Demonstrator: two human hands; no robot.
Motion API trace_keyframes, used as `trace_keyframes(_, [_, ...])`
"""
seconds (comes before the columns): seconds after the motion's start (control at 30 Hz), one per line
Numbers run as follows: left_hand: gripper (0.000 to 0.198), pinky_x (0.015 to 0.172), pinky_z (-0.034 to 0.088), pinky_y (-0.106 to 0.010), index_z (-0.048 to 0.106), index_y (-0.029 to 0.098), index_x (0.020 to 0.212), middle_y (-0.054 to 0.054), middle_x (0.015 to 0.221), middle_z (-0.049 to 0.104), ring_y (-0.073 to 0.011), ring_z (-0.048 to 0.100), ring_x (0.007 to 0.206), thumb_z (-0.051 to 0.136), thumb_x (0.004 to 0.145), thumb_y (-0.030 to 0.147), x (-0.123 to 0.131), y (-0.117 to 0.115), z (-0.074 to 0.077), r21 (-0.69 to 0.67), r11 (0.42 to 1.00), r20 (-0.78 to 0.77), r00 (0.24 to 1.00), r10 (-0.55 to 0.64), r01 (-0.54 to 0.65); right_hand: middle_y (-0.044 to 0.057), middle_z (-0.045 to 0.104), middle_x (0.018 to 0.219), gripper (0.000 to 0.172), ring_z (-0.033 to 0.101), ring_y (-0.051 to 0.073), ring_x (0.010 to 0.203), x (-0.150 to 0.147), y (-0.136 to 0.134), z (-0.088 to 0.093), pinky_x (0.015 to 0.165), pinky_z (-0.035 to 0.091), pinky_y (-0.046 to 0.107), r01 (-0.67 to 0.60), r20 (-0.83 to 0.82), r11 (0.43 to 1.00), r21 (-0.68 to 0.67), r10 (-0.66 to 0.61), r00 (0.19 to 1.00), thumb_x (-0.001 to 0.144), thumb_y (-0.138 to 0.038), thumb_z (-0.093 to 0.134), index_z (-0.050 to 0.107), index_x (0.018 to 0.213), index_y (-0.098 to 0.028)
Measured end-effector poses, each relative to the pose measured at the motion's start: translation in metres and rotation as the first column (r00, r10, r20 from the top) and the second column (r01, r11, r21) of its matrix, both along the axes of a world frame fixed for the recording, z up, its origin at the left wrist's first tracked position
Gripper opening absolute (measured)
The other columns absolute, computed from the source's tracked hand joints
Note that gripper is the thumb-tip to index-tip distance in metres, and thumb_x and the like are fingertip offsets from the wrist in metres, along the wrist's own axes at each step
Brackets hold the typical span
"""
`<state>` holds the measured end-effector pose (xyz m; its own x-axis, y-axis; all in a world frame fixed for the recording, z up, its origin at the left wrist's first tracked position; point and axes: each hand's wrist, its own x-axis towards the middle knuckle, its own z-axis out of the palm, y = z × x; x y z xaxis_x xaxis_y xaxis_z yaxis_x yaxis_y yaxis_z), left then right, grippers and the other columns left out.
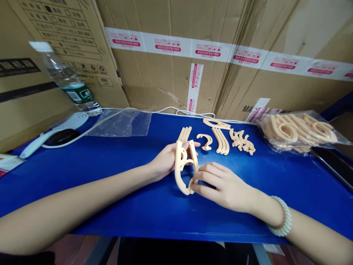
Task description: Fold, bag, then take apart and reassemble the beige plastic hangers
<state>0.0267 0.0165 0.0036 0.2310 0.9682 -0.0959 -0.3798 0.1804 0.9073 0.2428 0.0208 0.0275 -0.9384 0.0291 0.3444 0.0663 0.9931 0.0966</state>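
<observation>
R fingers (204, 178): thumb and index pinch the beige assembly (178, 173) at its lower RH side, near the bottom joint; other R fingers curled. L fingers: wrapped round behind the upper portion of same, tips showing past its RH arm; L thumb grip not clear. Assembly is held btwn L hand (164, 161) and R hand (227, 187), over the front-centre of the blue table (132, 217), U-shaped, arms up, w/ curled piece inside.

R wrist: pale green bracelet (285, 219).

Directly behind assembly, L to R: straight strips (185, 133), loose hook (208, 140), curved strips (220, 141), pile of small hooked pcs (243, 141); flat looped pc (216, 124) at rear of curved strips. All beige.

Far R: clear bag of beige parts (300, 129), dark flat device (335, 165) just beside it.

Rear L: clear plastic bag (124, 123), white cable (82, 137), pale hairbrush (56, 130), water bottle (74, 88) tilted in view.

Backdrop: cardboard (162, 18) w/ printed tape (176, 46)
</observation>
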Motion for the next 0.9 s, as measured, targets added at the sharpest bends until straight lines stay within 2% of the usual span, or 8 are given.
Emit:
trace_keyframes(0.13, [0.069,0.083,0.056,-0.036,0.064,0.007,0.120,-0.016,0.092,0.074,-0.0258,0.071,0.089,0.050,0.092,0.068,-0.002,-0.001,0.003,-0.084,0.996,0.142,0.990,0.023,-0.011,0.010,0.069,0.108,0.015,0.060,0.021,0.098,0.001,0.004,-0.001,0.084,0.051,0.036,0.023,-0.020,1.000,0.016,-0.023,1.000,0.099,-0.012,0.053,0.067,0.105,-0.014])
trace_keyframes(0.23, [0.073,0.086,0.055,-0.038,0.062,0.006,0.119,-0.018,0.095,0.074,-0.0280,0.071,0.093,0.046,0.092,0.072,-0.001,0.000,0.001,-0.052,0.998,0.146,0.989,0.025,-0.017,0.010,0.069,0.108,0.015,0.059,0.020,0.095,0.000,0.003,-0.001,0.082,0.050,0.035,0.054,-0.021,0.998,0.038,-0.053,0.998,0.100,-0.013,0.052,0.067,0.103,-0.015])
trace_keyframes(0.33, [0.060,0.088,0.054,-0.039,0.061,0.010,0.116,-0.015,0.097,0.074,-0.0269,0.071,0.092,0.059,0.090,0.063,0.002,-0.003,-0.003,0.059,0.998,0.059,0.998,-0.021,0.018,0.008,0.069,0.105,0.017,0.058,0.019,0.093,-0.002,0.002,-0.002,0.081,0.048,0.034,0.081,-0.024,0.996,0.032,-0.080,0.996,0.101,-0.013,0.050,0.066,0.097,-0.016])
trace_keyframes(0.43, [0.041,0.087,0.053,-0.037,0.062,0.012,0.105,-0.011,0.096,0.073,-0.0246,0.069,0.091,0.062,0.092,0.051,0.003,-0.009,-0.005,0.188,0.978,-0.120,0.990,-0.073,0.095,0.006,0.069,0.099,0.019,0.057,0.019,0.091,-0.002,0.000,-0.003,0.081,0.046,0.033,0.093,-0.034,0.994,0.059,-0.091,0.995,0.101,-0.011,0.049,0.066,0.094,-0.017])
trace_keyframes(0.53, [0.029,0.080,0.051,-0.030,0.065,0.012,0.094,-0.007,0.090,0.070,-0.0205,0.064,0.087,0.054,0.097,0.039,0.003,-0.017,-0.003,0.294,0.943,-0.412,0.911,-0.022,0.156,0.006,0.069,0.098,0.019,0.057,0.020,0.091,-0.002,-0.001,-0.005,0.083,0.045,0.036,0.084,-0.062,0.984,0.155,-0.075,0.995,0.099,-0.010,0.050,0.067,0.094,-0.017])
trace_keyframes(0.6, [0.029,0.074,0.048,-0.027,0.065,0.013,0.088,-0.004,0.085,0.068,-0.0177,0.062,0.081,0.050,0.099,0.034,0.002,-0.020,0.000,0.331,0.923,-0.530,0.848,0.009,0.197,0.007,0.069,0.101,0.017,0.058,0.020,0.094,-0.001,-0.001,-0.007,0.088,0.044,0.038,0.089,-0.090,0.974,0.209,-0.072,0.993,0.098,-0.010,0.052,0.067,0.092,-0.017])
trace_keyframes(0.77, [0.040,0.073,0.047,-0.025,0.064,0.013,0.078,-0.004,0.078,0.066,-0.0152,0.061,0.075,0.042,0.101,0.036,0.000,-0.019,-0.002,0.343,0.922,-0.493,0.870,0.012,0.181,0.006,0.069,0.093,0.018,0.057,0.020,0.091,0.002,0.002,-0.006,0.096,0.040,0.044,0.188,-0.147,0.948,0.255,-0.154,0.977,0.099,-0.009,0.050,0.066,0.091,-0.016])
trace_keyframes(0.9, [0.043,0.076,0.046,-0.025,0.066,0.013,0.075,-0.005,0.076,0.066,-0.0145,0.060,0.075,0.043,0.101,0.038,-0.001,-0.014,-0.005,0.372,0.921,-0.454,0.889,0.068,0.120,0.007,0.069,0.092,0.021,0.057,0.022,0.093,0.003,0.007,-0.003,0.104,0.035,0.048,0.284,-0.153,0.935,0.212,-0.255,0.955,0.101,-0.014,0.045,0.063,0.091,-0.016])
